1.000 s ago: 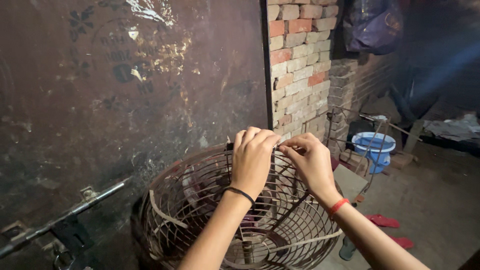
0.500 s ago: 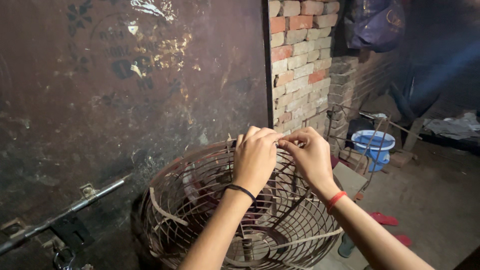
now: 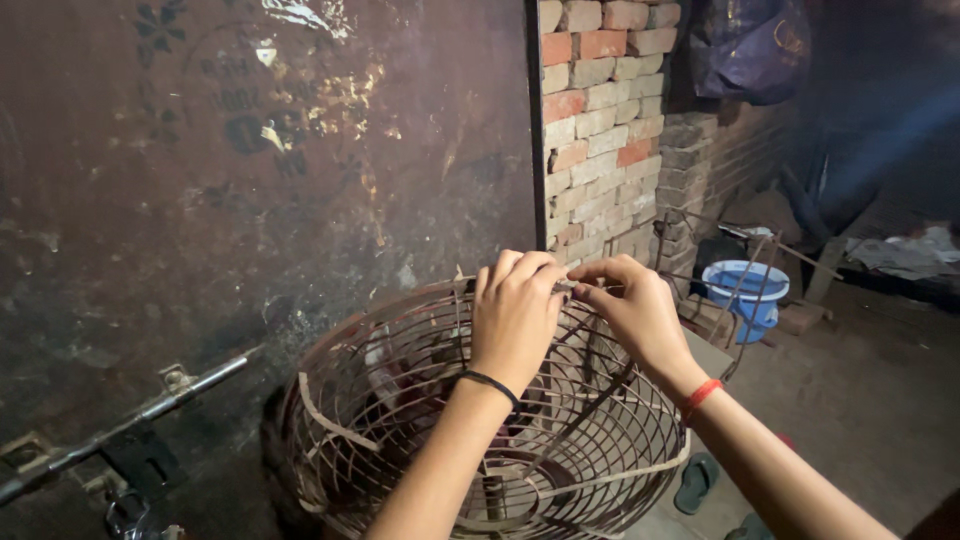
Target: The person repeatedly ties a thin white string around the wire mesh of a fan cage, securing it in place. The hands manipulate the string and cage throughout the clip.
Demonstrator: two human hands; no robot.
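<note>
**Inspector:** Report the step in hand.

**Assistant:** Both hands are at the top rim of a round wire basket (image 3: 480,420). The left hand (image 3: 515,315) is curled over the rim with fingers bent, and the right hand (image 3: 635,310) meets it from the side, fingertips pinched together just where the two hands touch. I judge this to be a fastening or twisting step on a thin strand at the rim (the strand itself is too fine to make out).

**Inspector:** Are the hands clamped on anything?

**Assistant:** The left is closed over the rim wires; the right is pinched shut on something small at the same spot, which I cannot identify.

**Inspector:** What does the next move call for?

**Assistant:** In my judgement, a steady hold by the left hand while the right works in small turns, close to the rim.

**Inspector:** Condition and position of the basket?

**Assistant:** It sits directly below and in front of the hands, tilted with its open mouth towards the camera. Rusty brown ribs, concentric hoops, pale flat strips woven through. Something reddish shows behind the ribs (unclear).

**Inspector:** Surroundings?

**Assistant:** A dark stained metal door (image 3: 250,180) beyond the left hand, a brick pillar (image 3: 600,110) above both, a blue tub (image 3: 745,292) past the right hand.
</note>
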